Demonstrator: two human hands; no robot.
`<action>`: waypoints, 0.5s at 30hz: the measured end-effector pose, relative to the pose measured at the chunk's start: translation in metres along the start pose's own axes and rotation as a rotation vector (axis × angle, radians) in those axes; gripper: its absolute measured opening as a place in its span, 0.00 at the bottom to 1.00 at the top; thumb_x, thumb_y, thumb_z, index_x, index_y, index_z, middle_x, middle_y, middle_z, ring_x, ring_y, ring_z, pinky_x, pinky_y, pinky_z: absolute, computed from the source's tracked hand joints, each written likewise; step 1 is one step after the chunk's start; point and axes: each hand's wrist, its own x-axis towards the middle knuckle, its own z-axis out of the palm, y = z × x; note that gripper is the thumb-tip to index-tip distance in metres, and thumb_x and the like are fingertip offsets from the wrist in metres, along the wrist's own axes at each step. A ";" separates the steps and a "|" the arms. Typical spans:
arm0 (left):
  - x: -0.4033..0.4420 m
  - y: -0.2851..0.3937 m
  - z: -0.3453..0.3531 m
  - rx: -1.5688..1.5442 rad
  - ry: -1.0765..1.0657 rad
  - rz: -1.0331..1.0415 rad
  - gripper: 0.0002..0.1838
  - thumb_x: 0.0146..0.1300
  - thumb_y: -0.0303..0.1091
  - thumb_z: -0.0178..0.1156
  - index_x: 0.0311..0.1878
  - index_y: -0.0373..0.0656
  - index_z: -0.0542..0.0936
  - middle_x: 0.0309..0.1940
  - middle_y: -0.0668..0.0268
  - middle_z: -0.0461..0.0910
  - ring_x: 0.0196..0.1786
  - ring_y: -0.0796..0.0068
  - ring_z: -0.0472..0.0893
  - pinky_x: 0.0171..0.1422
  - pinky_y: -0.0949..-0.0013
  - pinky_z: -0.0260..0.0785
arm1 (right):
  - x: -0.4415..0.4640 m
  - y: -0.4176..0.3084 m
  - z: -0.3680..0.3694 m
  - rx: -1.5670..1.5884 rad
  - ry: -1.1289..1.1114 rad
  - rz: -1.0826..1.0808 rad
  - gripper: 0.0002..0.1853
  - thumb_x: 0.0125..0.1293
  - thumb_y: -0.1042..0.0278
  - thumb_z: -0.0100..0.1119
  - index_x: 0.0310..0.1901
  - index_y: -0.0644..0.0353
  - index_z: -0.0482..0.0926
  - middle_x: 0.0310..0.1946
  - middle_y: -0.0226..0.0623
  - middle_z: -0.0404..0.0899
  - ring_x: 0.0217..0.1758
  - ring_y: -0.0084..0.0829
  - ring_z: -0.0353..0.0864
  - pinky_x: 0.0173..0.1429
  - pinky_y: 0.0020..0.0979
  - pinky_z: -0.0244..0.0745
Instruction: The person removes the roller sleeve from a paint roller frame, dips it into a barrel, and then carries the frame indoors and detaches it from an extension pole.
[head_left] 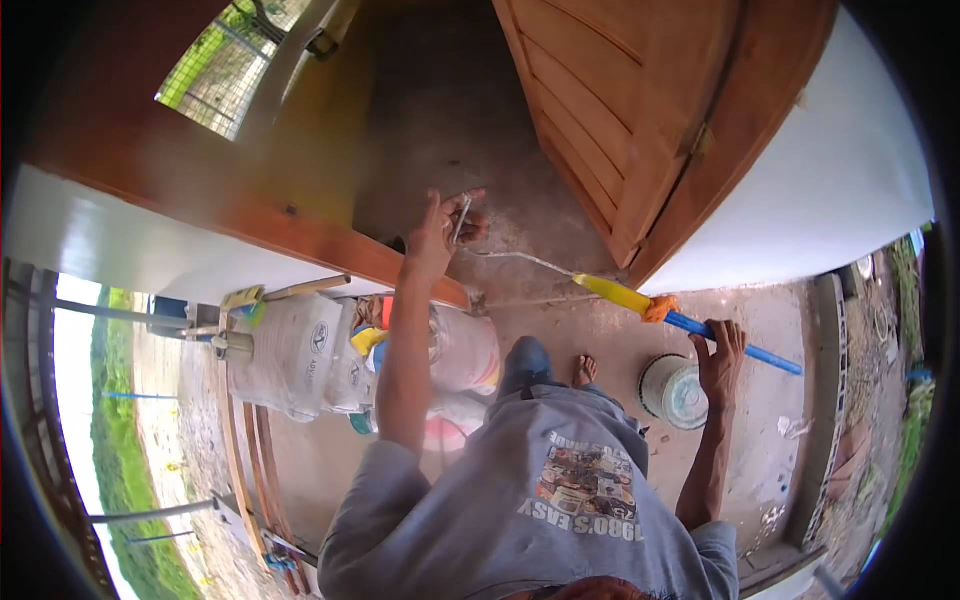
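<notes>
My right hand [722,358] is wrapped round a blue pole [765,358]. A yellow handle [612,292] joins the pole, with an orange wrapping [659,309] at the joint. From the yellow handle a thin bent metal rod [530,259] runs toward my left hand [446,232]. The fingers of my left hand are bent around a pale metal part at the rod's far end, near the doorway floor; whether they grip it is hard to tell.
A wooden door [620,110] stands at the upper right, beside a white wall [790,190]. A lidded bucket [675,392] is on the floor near my right arm. Wrapped sacks [300,355] and a pinkish container [468,350] stand to the left.
</notes>
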 end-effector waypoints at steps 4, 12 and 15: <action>0.014 0.006 -0.003 0.191 0.031 -0.016 0.45 0.67 0.72 0.36 0.66 0.36 0.67 0.55 0.55 0.78 0.54 0.66 0.80 0.63 0.64 0.67 | 0.001 0.015 0.021 0.013 0.046 0.039 0.12 0.59 0.60 0.68 0.42 0.54 0.81 0.35 0.31 0.80 0.42 0.38 0.77 0.47 0.42 0.68; 0.067 -0.038 -0.021 0.038 0.075 -0.035 0.46 0.66 0.73 0.37 0.68 0.36 0.66 0.59 0.52 0.76 0.61 0.62 0.76 0.68 0.59 0.63 | 0.014 -0.020 0.101 0.413 -0.181 0.383 0.13 0.67 0.63 0.60 0.46 0.62 0.79 0.43 0.46 0.78 0.48 0.49 0.76 0.52 0.46 0.70; 0.091 -0.031 -0.025 -0.122 0.051 0.054 0.46 0.67 0.72 0.35 0.68 0.35 0.65 0.62 0.48 0.72 0.65 0.56 0.72 0.72 0.56 0.59 | 0.012 -0.001 0.174 0.362 -0.141 0.181 0.14 0.67 0.62 0.59 0.48 0.64 0.78 0.42 0.50 0.76 0.46 0.52 0.75 0.48 0.46 0.72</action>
